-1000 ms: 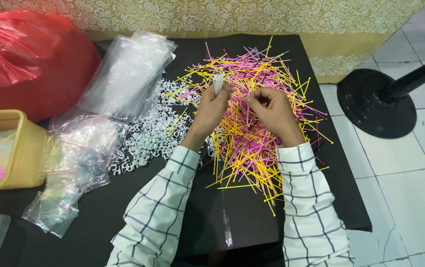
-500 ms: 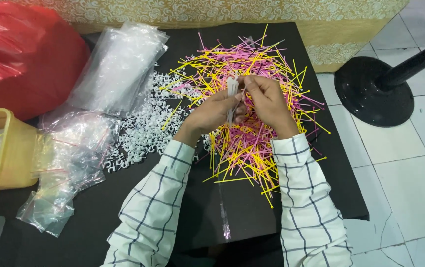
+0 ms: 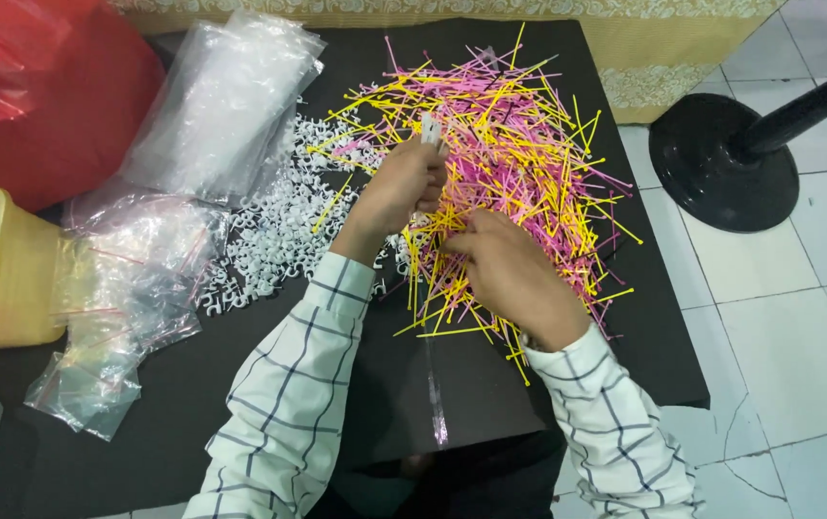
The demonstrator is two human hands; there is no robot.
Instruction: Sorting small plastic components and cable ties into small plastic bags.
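Pink and yellow sticks (image 3: 519, 163), white clips (image 3: 274, 240), black table (image 3: 240, 384), red bag (image 3: 58, 106), yellow tub (image 3: 5, 269), white black-checked sleeves (image 3: 288, 404).

Only one view: a head-worn camera, looking steeply down and slightly forward from above the desk (image 3: 192, 423). Quite near, so both sleeves enter from the bottom edge and the hands (image 3: 452, 231) sit around the middle of the frame. Desk top filling most of the left and centre; tiled floor (image 3: 779, 317) showing along the right side; cloth edge (image 3: 644, 58) at the top. No second view to share anything.
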